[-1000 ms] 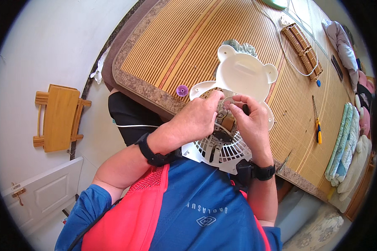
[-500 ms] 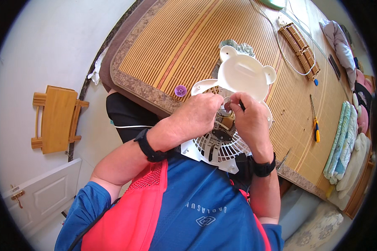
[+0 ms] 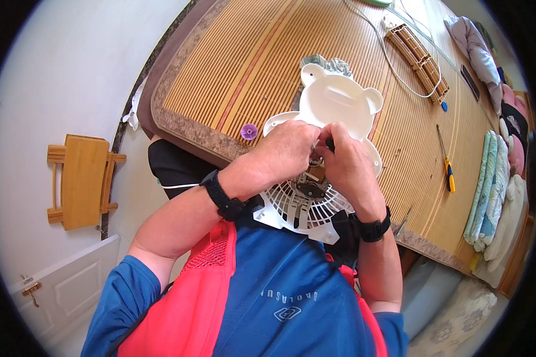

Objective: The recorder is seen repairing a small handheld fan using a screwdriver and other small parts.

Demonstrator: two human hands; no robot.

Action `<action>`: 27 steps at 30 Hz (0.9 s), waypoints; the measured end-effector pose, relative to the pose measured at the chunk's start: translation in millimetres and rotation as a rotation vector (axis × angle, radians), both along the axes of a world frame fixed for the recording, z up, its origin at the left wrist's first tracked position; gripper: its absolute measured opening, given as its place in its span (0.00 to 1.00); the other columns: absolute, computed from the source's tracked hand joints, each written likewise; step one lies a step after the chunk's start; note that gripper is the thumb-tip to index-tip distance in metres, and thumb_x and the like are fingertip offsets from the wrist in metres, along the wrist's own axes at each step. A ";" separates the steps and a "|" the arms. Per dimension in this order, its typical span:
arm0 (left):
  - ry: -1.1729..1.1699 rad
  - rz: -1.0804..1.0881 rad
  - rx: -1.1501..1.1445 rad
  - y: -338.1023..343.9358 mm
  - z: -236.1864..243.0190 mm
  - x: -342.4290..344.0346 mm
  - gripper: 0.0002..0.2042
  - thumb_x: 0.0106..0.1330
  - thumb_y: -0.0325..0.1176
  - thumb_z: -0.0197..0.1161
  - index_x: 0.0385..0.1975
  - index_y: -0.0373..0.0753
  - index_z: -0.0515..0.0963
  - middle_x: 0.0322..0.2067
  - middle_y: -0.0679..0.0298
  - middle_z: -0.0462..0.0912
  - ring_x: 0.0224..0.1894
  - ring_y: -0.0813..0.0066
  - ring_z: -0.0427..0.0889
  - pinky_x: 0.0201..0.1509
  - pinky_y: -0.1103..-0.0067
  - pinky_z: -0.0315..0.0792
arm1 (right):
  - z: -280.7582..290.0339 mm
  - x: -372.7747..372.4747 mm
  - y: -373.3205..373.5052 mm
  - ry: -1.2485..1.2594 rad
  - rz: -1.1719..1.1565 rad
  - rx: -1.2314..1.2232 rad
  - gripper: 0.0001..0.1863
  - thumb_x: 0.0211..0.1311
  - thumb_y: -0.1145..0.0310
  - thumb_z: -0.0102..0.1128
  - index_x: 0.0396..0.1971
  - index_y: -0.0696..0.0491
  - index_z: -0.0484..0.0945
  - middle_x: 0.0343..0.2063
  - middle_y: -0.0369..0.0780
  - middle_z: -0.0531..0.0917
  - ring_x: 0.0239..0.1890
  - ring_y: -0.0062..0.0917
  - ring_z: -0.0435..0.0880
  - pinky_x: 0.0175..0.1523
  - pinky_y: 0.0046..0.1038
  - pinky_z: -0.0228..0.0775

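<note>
A white bear-shaped fan housing (image 3: 337, 101) lies on the mat at the table edge in front of me, its round ears pointing away. Its slatted grille (image 3: 280, 201) reaches to my body, with a small motor (image 3: 311, 189) exposed in the middle. My left hand (image 3: 283, 152) is closed in a pinch just above the motor, over the housing. Facing it, my right hand (image 3: 352, 169) is closed too, with a small dark piece showing between thumb and finger. The fingertips nearly meet, and what they grip is mostly hidden.
A purple round knob (image 3: 249, 131) lies left of the housing. On the right are a yellow-handled screwdriver (image 3: 449, 172), a bamboo rack (image 3: 420, 62) with a white cord, a dark phone (image 3: 470, 82) and folded cloths (image 3: 488, 184). A wooden stool (image 3: 86, 181) stands on the floor at left.
Both hands stay together over the motor, with small shifts of the fingers. The whole view has shifted slightly, so the housing and table things appear a little further left.
</note>
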State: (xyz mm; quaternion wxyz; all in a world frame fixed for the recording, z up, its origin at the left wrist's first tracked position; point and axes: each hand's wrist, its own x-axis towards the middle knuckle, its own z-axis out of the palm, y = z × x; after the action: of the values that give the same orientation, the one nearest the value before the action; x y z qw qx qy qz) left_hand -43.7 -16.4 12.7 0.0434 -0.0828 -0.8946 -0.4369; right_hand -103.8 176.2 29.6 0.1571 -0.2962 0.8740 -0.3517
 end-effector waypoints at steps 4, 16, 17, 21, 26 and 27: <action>-0.131 -0.010 -0.159 1.0 4.8 -2.2 0.07 0.73 0.23 0.65 0.39 0.28 0.91 0.41 0.38 0.92 0.48 0.36 0.92 0.54 0.50 0.84 | 2.6 1.9 1.3 -0.014 -0.029 -0.010 0.11 0.77 0.74 0.69 0.54 0.57 0.80 0.40 0.56 0.92 0.48 0.58 0.92 0.51 0.55 0.81; -0.087 0.034 -0.279 11.5 -9.1 11.5 0.08 0.75 0.34 0.72 0.40 0.35 0.93 0.38 0.48 0.91 0.45 0.45 0.93 0.51 0.54 0.86 | 30.0 21.3 38.3 0.247 -0.113 -0.095 0.08 0.78 0.73 0.69 0.51 0.58 0.85 0.42 0.51 0.91 0.46 0.51 0.93 0.50 0.48 0.85; -0.084 0.032 -0.286 12.1 -9.6 11.6 0.08 0.75 0.34 0.72 0.41 0.37 0.93 0.38 0.50 0.91 0.45 0.47 0.93 0.50 0.54 0.87 | 27.2 23.5 39.5 0.293 -0.087 -0.075 0.09 0.78 0.73 0.69 0.52 0.58 0.85 0.42 0.50 0.90 0.46 0.51 0.92 0.50 0.49 0.85; -0.090 0.020 -0.393 14.5 -6.7 12.0 0.07 0.75 0.34 0.72 0.41 0.39 0.93 0.38 0.52 0.92 0.44 0.48 0.94 0.49 0.54 0.88 | 29.4 26.3 37.0 0.270 -0.105 -0.004 0.11 0.76 0.74 0.71 0.53 0.60 0.87 0.44 0.51 0.92 0.46 0.50 0.93 0.52 0.46 0.85; -0.126 0.005 -0.448 16.7 -2.5 10.2 0.07 0.72 0.31 0.68 0.38 0.38 0.92 0.35 0.51 0.93 0.43 0.48 0.95 0.50 0.54 0.89 | 32.8 25.0 35.5 0.269 -0.104 0.030 0.11 0.77 0.74 0.71 0.54 0.59 0.88 0.43 0.51 0.92 0.45 0.51 0.93 0.51 0.47 0.85; -0.126 0.007 -0.445 16.9 -2.9 10.4 0.07 0.72 0.31 0.68 0.38 0.38 0.92 0.35 0.51 0.93 0.43 0.48 0.95 0.50 0.54 0.89 | 32.5 24.6 35.5 0.268 -0.109 0.029 0.10 0.77 0.74 0.71 0.54 0.59 0.88 0.43 0.51 0.91 0.45 0.51 0.93 0.51 0.47 0.85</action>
State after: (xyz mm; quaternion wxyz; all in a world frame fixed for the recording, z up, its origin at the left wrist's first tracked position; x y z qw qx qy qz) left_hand -33.3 0.5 9.8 -0.0301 -0.0597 -0.9702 -0.2331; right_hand -79.2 211.8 62.1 0.0237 -0.2903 0.9069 -0.3045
